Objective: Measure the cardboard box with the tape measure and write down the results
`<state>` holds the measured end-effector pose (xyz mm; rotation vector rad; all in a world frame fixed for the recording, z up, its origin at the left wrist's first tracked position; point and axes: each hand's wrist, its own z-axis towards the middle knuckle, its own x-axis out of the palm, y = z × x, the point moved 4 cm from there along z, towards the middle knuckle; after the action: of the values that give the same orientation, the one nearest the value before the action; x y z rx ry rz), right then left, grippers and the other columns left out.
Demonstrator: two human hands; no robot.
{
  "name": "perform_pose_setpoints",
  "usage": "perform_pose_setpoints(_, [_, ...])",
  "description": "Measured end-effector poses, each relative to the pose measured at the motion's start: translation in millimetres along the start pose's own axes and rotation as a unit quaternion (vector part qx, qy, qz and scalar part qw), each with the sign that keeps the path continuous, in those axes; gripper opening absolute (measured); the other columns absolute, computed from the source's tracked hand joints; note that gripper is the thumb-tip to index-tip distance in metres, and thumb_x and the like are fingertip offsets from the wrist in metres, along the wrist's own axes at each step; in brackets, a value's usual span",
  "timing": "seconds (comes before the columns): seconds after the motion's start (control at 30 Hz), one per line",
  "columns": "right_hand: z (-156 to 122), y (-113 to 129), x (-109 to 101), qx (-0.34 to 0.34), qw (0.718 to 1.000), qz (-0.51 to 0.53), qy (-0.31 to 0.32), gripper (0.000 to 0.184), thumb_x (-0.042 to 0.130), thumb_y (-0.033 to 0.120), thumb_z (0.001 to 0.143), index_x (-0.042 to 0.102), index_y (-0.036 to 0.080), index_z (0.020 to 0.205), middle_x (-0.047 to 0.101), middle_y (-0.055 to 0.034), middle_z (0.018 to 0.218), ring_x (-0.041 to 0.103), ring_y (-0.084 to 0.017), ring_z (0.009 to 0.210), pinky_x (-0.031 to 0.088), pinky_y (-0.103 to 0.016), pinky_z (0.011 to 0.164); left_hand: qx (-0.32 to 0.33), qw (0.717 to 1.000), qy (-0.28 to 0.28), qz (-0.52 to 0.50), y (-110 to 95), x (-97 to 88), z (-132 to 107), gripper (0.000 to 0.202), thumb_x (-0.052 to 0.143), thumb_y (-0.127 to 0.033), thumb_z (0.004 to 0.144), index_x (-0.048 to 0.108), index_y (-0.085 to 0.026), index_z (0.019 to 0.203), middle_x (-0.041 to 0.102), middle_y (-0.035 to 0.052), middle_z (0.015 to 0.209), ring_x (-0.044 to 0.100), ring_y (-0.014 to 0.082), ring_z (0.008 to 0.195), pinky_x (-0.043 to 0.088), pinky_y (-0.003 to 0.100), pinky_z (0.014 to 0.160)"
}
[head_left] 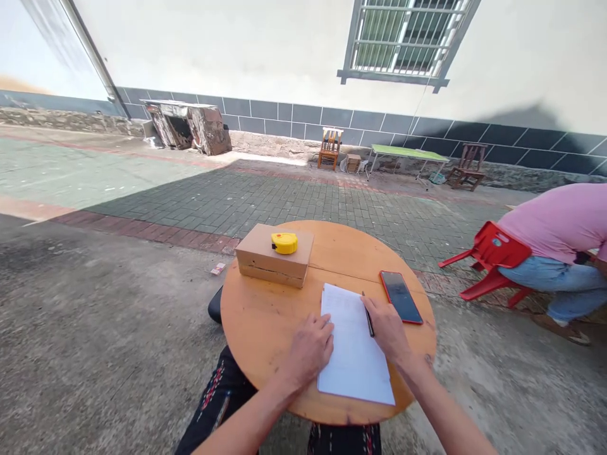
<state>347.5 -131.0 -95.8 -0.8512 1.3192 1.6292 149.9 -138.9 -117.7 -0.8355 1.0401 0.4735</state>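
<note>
A white sheet of paper (353, 344) lies on a small round wooden table (265, 316) in front of me. My left hand (308, 347) rests on the paper's left edge with its fingers curled and pressed down on it. My right hand (386, 325) is closed on a dark pen (368, 318), its tip over the paper's upper right part. A phone with a red case (401, 296) lies face up just right of the paper. At the table's far side sits a cardboard box (272, 258) with a yellow tape measure (284, 242) on top.
A person in a pink shirt (559, 221) and jeans sits on a red plastic chair (490, 259) to the right. Far off by the wall stand a wooden chair (331, 148), a green folding table (408, 153) and a dark stool (467, 165). My legs show beneath the table.
</note>
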Motion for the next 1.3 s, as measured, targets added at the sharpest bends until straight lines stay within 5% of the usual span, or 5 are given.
perform_pose_setpoints(0.3, [-20, -9, 3, -0.066, 0.957, -0.279, 0.053, 0.053, 0.035, -0.005, 0.085, 0.059, 0.021, 0.124, 0.058, -0.0132, 0.135, 0.056, -0.025, 0.117, 0.038, -0.036, 0.09, -0.002, 1.0, -0.006, -0.01, 1, 0.1, 0, 0.017, 0.049, -0.018, 0.09, 0.062, -0.023, 0.1, 0.06, -0.0012, 0.13, 0.052, 0.0233, 0.099, 0.046, 0.038, 0.089])
perform_pose_setpoints(0.73, [-36, -26, -12, -0.026, 0.953, -0.293, 0.075, 0.051, 0.04, -0.005, 0.081, 0.062, 0.022, 0.119, 0.06, -0.008, 0.13, 0.056, -0.022, 0.112, 0.039, -0.029, 0.087, -0.001, 0.999, -0.004, -0.034, 2, -2.5, -1, 0.02, 0.048, -0.014, 0.089, 0.065, -0.021, 0.098, 0.061, 0.0011, 0.128, 0.052, 0.0241, 0.099, 0.045, 0.039, 0.09])
perform_pose_setpoints(0.97, [-47, -23, -27, 0.079, 0.952, -0.294, 0.009, 0.031, 0.035, 0.017, 0.096, 0.066, 0.019, 0.1, 0.067, -0.0079, 0.097, 0.062, -0.022, 0.086, 0.041, -0.03, 0.074, -0.004, 0.999, -0.007, -0.044, 2, -4.8, -3, 0.02, 0.048, -0.014, 0.089, 0.064, -0.022, 0.096, 0.062, 0.0016, 0.128, 0.053, 0.0236, 0.098, 0.045, 0.039, 0.09])
perform_pose_setpoints(1.1, [-46, -38, -38, 0.156, 0.944, -0.288, -0.032, 0.027, 0.041, 0.031, 0.096, 0.062, 0.02, 0.109, 0.064, -0.0088, 0.11, 0.062, -0.023, 0.097, 0.042, -0.031, 0.076, -0.006, 0.999, -0.006, -0.049, 3, -4.7, -2, 0.02, 0.048, -0.012, 0.088, 0.064, -0.021, 0.094, 0.062, 0.0014, 0.127, 0.053, 0.0243, 0.098, 0.046, 0.039, 0.089])
perform_pose_setpoints(1.3, [-19, -63, -36, 0.248, 0.928, -0.272, -0.049, 0.048, 0.047, 0.045, 0.09, 0.054, 0.012, 0.124, 0.062, -0.0187, 0.116, 0.058, -0.034, 0.107, 0.043, -0.043, 0.084, -0.011, 0.999, -0.003, -0.043, 2, -5.0, -1, 0.022, 0.045, -0.012, 0.089, 0.065, -0.021, 0.094, 0.063, 0.0017, 0.126, 0.055, 0.0245, 0.098, 0.046, 0.04, 0.09])
